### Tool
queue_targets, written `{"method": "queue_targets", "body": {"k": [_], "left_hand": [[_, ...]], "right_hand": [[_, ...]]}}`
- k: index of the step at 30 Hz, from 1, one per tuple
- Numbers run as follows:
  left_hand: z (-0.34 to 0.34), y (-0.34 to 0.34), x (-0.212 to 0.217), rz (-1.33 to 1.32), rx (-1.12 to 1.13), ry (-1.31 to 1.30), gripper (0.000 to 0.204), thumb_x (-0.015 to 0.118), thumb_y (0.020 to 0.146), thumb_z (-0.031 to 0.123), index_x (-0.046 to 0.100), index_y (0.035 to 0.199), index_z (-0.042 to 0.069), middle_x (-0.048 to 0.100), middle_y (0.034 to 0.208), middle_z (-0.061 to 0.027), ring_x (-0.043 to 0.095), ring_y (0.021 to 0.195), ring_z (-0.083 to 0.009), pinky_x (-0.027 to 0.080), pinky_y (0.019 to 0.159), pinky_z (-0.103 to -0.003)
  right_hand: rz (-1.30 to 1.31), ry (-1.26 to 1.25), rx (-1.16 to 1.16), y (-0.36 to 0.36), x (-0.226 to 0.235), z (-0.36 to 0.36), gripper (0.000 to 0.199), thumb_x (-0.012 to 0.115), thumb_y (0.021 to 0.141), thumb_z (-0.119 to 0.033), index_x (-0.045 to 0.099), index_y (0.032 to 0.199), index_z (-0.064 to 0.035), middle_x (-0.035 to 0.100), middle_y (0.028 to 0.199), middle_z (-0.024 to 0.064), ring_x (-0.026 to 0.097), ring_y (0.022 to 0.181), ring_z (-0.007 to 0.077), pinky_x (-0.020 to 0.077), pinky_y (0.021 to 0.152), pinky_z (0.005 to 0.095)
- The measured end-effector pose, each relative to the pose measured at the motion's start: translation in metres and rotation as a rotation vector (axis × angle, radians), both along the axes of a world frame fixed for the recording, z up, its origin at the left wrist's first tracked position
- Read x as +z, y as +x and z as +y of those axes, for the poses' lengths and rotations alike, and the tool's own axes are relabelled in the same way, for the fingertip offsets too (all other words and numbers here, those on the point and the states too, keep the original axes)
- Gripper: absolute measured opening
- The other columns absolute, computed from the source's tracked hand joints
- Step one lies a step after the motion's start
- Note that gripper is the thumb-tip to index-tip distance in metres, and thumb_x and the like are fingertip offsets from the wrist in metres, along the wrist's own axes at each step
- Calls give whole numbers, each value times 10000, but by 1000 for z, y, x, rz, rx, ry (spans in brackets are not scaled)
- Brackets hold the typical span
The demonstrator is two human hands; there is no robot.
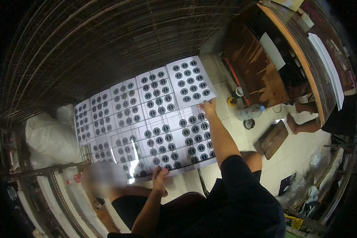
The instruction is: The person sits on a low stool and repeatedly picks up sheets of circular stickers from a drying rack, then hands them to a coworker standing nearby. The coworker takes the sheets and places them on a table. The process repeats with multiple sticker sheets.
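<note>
White sheets printed with rows of dark round emblems lie side by side on a wire rack (107, 167) before me. At the far right corner, my right hand (208, 108) pinches the near edge of one printed sheet (188, 83), which overlaps its neighbours. My left hand (159, 180) is at the rack's near edge, beside another printed sheet (162, 148). Its fingers are slightly spread and point up toward the sheets. I see nothing held in it.
Many wire racks (119, 35) rise behind the sheets. A white sack (51, 135) stands at left. On the right are a wooden table (293, 35) with paper, a plastic bottle (252, 112), a cup (238, 92), a wooden block (273, 139) and another person's bare feet (299, 123).
</note>
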State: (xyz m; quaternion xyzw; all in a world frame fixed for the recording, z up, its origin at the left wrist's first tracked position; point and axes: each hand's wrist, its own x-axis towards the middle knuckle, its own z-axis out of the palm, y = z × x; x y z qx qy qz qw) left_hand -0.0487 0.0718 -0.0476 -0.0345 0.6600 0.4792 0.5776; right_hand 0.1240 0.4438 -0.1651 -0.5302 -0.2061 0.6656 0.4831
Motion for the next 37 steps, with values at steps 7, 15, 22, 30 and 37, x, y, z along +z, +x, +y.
{"method": "queue_targets", "body": {"k": [7, 15, 22, 30, 37], "left_hand": [[-5, -4, -17, -13, -7, 2, 652, 643, 806, 271, 313, 1336, 82, 559, 1105, -125, 532, 1050, -263, 400, 867, -400], [-8, -4, -17, -1, -19, 57, 660, 651, 795, 277, 318, 1330, 81, 557, 1106, -134, 531, 1034, -269, 409, 847, -399], [-21, -12, -40, 38, -139, 170, 644, 636, 802, 317, 304, 1324, 139, 545, 1108, -119, 547, 993, -266, 416, 828, -389], [17, 10, 3, -32, -201, -7, 605, 570, 821, 376, 317, 1328, 162, 495, 1131, -101, 498, 1024, -260, 350, 903, -412], [12, 6, -20, -68, -315, 39, 689, 581, 806, 424, 256, 1360, 176, 446, 1234, -83, 443, 1125, -265, 284, 972, -453]], "right_hand": [[-62, -47, -32, -2, 0, -7, 443, 362, 863, 36, 249, 1251, -146, 465, 1139, 155, 599, 858, 290, 562, 712, 380], [-107, -102, 22, -5, 13, -5, 481, 318, 875, -4, 190, 1305, -177, 447, 1180, 163, 609, 837, 286, 565, 691, 383], [-68, -203, -280, -6, -11, -10, 761, 545, 830, -87, 60, 1416, -122, 431, 1217, 136, 524, 976, 257, 539, 661, 381], [-357, -152, 165, 50, 70, -139, 803, 598, 833, -259, 61, 1407, -93, 562, 790, 110, 559, 612, 178, 438, 452, 303], [-438, -149, 14, 87, 111, -186, 743, 611, 782, -286, 238, 1340, 33, 581, 947, 190, 592, 740, 237, 486, 636, 351]]}}
